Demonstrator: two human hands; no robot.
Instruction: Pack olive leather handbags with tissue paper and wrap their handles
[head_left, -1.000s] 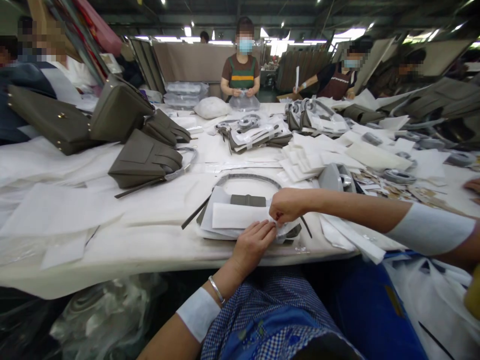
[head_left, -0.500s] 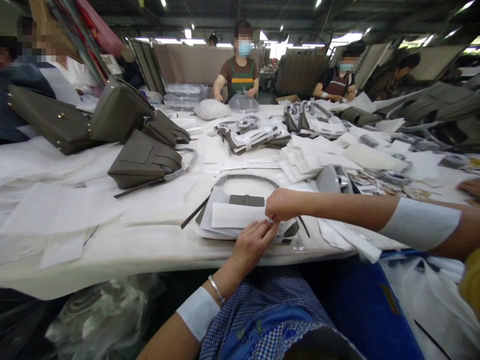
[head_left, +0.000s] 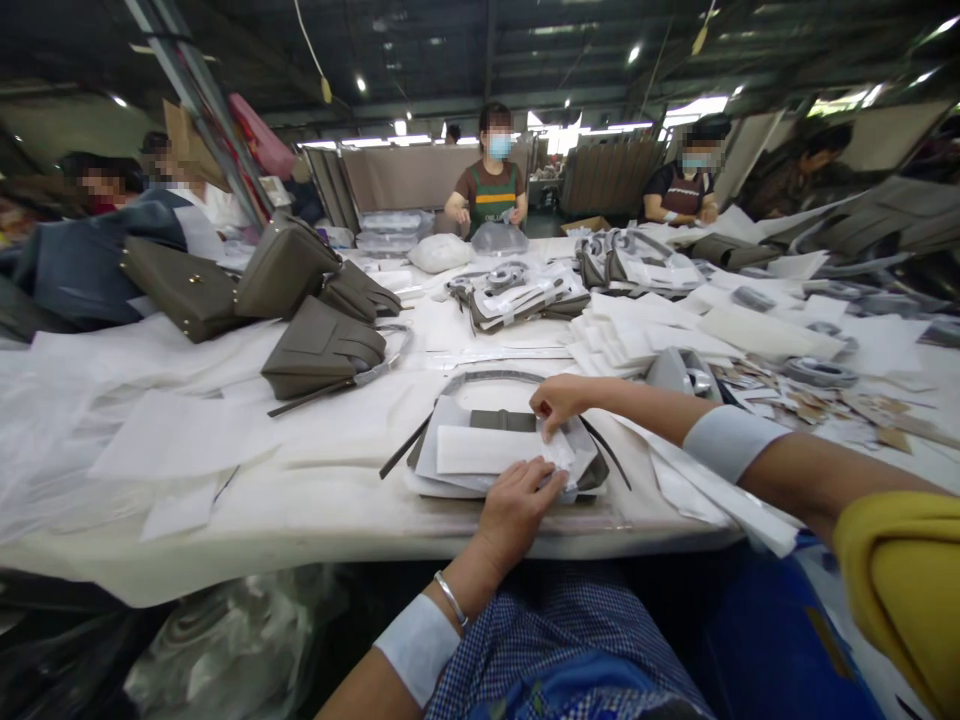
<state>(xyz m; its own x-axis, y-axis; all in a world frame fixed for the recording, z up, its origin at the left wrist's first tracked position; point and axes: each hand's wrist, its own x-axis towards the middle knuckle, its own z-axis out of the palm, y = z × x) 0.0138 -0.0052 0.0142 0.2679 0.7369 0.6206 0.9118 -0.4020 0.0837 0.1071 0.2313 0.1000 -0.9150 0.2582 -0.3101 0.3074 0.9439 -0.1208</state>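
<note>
A grey-brown handbag [head_left: 598,472] lies flat on the table before me, its wrapped handle [head_left: 495,377] arching away. Over it lie thin white sheets and a folded white foam strip [head_left: 476,451]. My left hand [head_left: 521,505] rests on the near right part of the bag, fingers stretched out over the strip's end and some crinkled clear film [head_left: 564,455]. Just above it my right hand [head_left: 559,400] is bent with fingers curled together, tips down at the film. Whatever is between those fingertips is hidden. Dark straps stick out on both sides of the bag.
A grey tape dispenser [head_left: 681,375] stands to the right, near scattered brown scraps [head_left: 832,400]. Several finished-looking bags [head_left: 322,350] sit at left. Wrapped bag parts [head_left: 517,295] lie ahead. A co-worker [head_left: 491,185] stands across the table. White sheets [head_left: 191,435] spread leftward.
My right hand has lifted slightly from my left and its fist has loosened, uncovering the crinkled film. My left hand stays on the bag. The camera view has tilted up and turned left.
</note>
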